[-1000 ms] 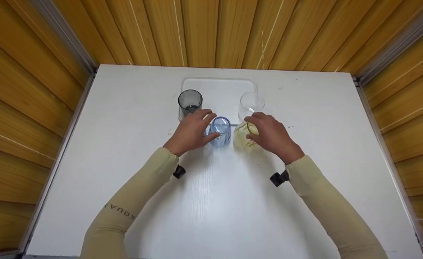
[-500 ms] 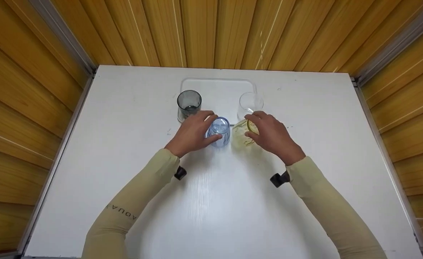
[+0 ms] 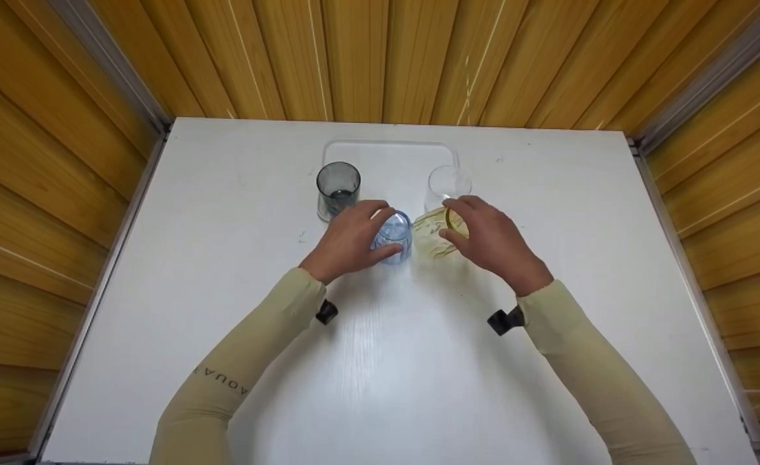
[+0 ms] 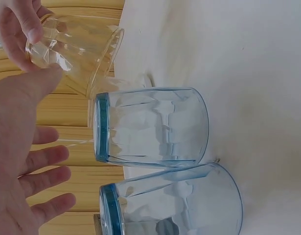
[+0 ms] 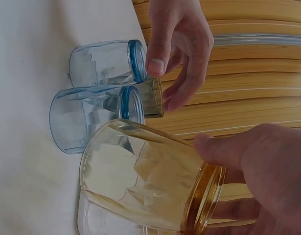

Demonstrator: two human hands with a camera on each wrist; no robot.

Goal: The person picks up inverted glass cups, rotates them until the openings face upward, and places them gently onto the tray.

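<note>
My right hand (image 3: 494, 237) grips a yellow glass (image 5: 150, 171) by its base, between thumb and fingers. The glass is tilted, its mouth pointing down toward the blue glasses. Two blue glasses stand mouth-down side by side on the table: one blue glass (image 4: 155, 128) closer to the yellow one, the other blue glass (image 4: 182, 203) beyond it. In the head view the left hand mostly covers the farther one. My left hand (image 3: 350, 237) hovers over them with fingers loosely spread and holding nothing; in the left wrist view its fingertips (image 4: 59, 203) stay apart from the blue bases.
Behind the hands lies a pale rectangular tray (image 3: 389, 142). An upright grey glass (image 3: 339, 187) stands at its left front, and a clear glass (image 3: 447, 184) at its right front. Wood-panelled walls (image 3: 354, 58) enclose the white table (image 3: 367, 361) at the back and sides.
The yellow glass has tipped further over, its mouth swinging left toward the blue glasses as the right hand turns and lifts slightly. My left hand has barely shifted.
</note>
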